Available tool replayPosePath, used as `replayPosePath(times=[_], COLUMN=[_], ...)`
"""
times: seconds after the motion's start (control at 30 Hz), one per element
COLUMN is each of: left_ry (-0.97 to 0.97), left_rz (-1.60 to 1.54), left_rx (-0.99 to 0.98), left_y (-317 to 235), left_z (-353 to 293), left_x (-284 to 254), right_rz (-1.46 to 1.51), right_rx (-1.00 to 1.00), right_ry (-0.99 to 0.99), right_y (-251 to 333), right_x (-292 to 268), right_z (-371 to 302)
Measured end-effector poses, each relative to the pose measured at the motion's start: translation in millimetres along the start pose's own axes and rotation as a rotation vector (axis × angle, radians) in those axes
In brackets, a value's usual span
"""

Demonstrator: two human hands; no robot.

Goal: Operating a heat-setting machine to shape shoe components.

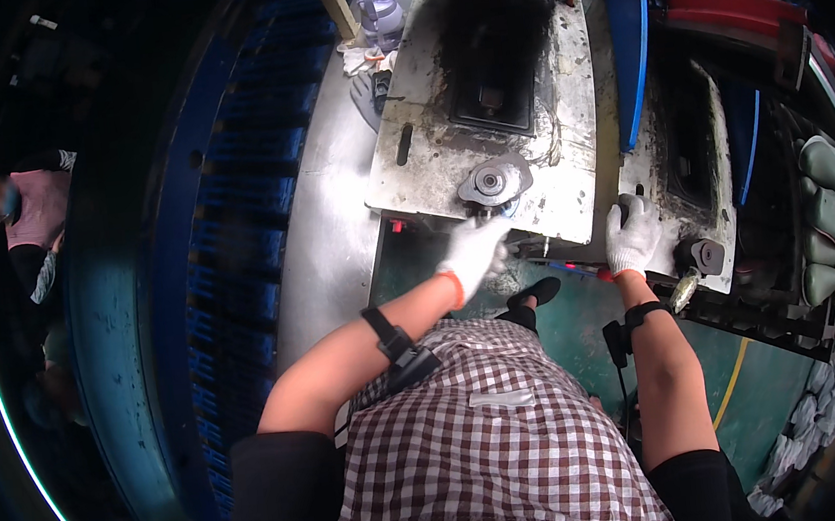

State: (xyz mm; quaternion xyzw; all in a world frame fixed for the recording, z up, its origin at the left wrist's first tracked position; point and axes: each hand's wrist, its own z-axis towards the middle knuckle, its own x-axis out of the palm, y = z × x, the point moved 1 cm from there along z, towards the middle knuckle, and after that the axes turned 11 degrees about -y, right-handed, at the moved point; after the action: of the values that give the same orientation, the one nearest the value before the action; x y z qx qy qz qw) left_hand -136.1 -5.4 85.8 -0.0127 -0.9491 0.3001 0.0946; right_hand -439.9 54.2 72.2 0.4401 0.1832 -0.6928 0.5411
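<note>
The left hand [477, 253], in a white glove with an orange cuff, reaches the front edge of a stained metal plate [557, 192], its fingertips just below a round metal fitting [493, 183]; its grip is unclear. The right hand [633, 233], also gloved, is at the left side of a 2nd stained plate [670, 221], near a smaller round fitting [708, 256]. A lilac bottle [381, 15] stands beyond a grey glove [365, 100]. Below spreads a brown-and-white checked apron [486, 445].

Gloved hands [475, 255] [634, 233] apart, bare forearms [672, 377] forward, left elbow [288, 401] bent
</note>
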Motion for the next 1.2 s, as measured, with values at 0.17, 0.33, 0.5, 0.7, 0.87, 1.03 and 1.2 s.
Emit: replayPosePath(times=[0.17,0.33,0.5,0.7,0.87,1.03,1.2], left_ry=[0.083,0.069,0.21,0.224,-0.13,-0.192,-0.14], left_rz=[-0.098,-0.23,-0.284,0.251,1.184,1.229,1.025], left_rx=[-0.216,-0.213,-0.223,-0.071,0.575,0.585,0.584], left_y=[0.3,1.2,4.9,-13.0,-66.9,-61.9,-62.4], left_z=[0.0,13.6,19.9,-6.5,-20.6,-21.9,-27.7], left_x=[69.9,86.9,73.6,-4.1,-56.7,-50.4,-52.3], right_rz=[0.002,-0.008,-0.014,0.002,0.016,0.023,0.007], right_rx=[-0.005,-0.03,-0.003,-0.003,-0.009,-0.005,0.003], right_ry=[0.006,-0.001,0.011,0.03,0.02,0.015,0.023], right_y=[1.2,-1.8,1.9,0.5,-2.5,-4.0,-5.4], right_x=[0.6,2.0,0.2,-1.6,0.3,3.9,4.0], right_z=[0.1,-0.5,1.4,0.9,-0.5,-1.2,-1.4])
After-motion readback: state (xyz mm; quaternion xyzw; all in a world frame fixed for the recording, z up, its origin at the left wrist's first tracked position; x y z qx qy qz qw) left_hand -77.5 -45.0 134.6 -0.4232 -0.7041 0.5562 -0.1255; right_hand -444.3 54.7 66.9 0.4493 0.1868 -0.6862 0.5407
